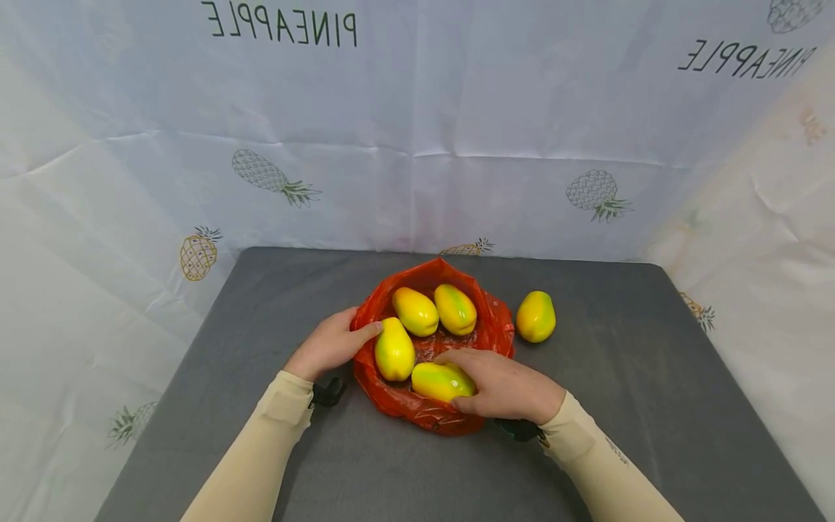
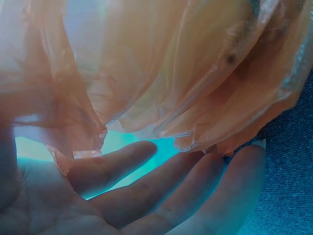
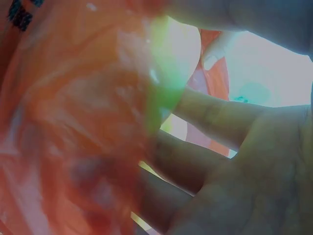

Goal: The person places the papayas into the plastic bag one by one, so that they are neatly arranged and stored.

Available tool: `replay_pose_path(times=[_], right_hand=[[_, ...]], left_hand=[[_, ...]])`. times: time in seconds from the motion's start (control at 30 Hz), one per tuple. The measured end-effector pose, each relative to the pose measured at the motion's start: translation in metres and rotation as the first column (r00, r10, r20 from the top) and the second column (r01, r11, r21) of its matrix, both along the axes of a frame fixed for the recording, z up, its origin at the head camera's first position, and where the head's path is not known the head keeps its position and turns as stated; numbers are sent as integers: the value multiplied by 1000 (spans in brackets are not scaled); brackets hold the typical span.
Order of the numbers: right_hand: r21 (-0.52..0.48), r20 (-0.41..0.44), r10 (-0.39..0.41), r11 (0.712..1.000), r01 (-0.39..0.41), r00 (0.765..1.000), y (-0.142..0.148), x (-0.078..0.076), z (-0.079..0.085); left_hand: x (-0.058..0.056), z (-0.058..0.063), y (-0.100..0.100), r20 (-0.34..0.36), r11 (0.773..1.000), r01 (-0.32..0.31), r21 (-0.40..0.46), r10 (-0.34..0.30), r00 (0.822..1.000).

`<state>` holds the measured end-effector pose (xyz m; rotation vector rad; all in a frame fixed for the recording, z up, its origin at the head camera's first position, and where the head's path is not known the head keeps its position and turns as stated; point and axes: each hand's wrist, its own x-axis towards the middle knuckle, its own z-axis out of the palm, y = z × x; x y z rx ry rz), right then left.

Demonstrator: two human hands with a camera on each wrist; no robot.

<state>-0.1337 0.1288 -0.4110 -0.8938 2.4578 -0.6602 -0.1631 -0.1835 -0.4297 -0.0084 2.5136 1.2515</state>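
A red plastic bag (image 1: 424, 419) stands wide open on the table with several yellow-green papayas in it. My left hand (image 1: 331, 343) holds the bag's left rim, thumb inside beside the left papaya (image 1: 394, 350) and fingers outside against the film. In the left wrist view those fingers (image 2: 161, 188) lie under the bag's crinkled edge. My right hand (image 1: 505, 383) reaches over the near right rim and grips the nearest papaya (image 1: 438, 381), which lies on its side. The right wrist view shows its fingers (image 3: 215, 115) around that papaya (image 3: 171, 63), partly behind red film.
Two more papayas, a left one (image 1: 415, 312) and a right one (image 1: 455, 309), lie at the back inside the bag. Another papaya (image 1: 536, 317) sits on the dark grey table (image 1: 626, 377), right of the bag. A pineapple-print sheet (image 1: 404, 109) hangs behind the table.
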Motion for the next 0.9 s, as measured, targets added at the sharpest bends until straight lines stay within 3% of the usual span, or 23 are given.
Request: replay_pose_path(times=[0.33, 0.5, 0.7, 0.9], right_hand=[[-52, -39, -33, 998, 31, 999, 3, -3, 5], [-107, -86, -105, 990, 95, 991, 10, -8, 14], [-208, -146, -242, 955, 209, 959, 28, -17, 25], [-293, -182, -393, 897, 331, 901, 55, -27, 27]], left_hand=[[1, 3, 0, -12, 1000, 23, 5, -23, 1000], [1, 1, -1, -2, 1000, 16, 7, -16, 1000], [1, -2, -1, 0, 1000, 3, 7, -3, 1000], [1, -3, 1, -4, 1000, -1, 8, 1, 1000]])
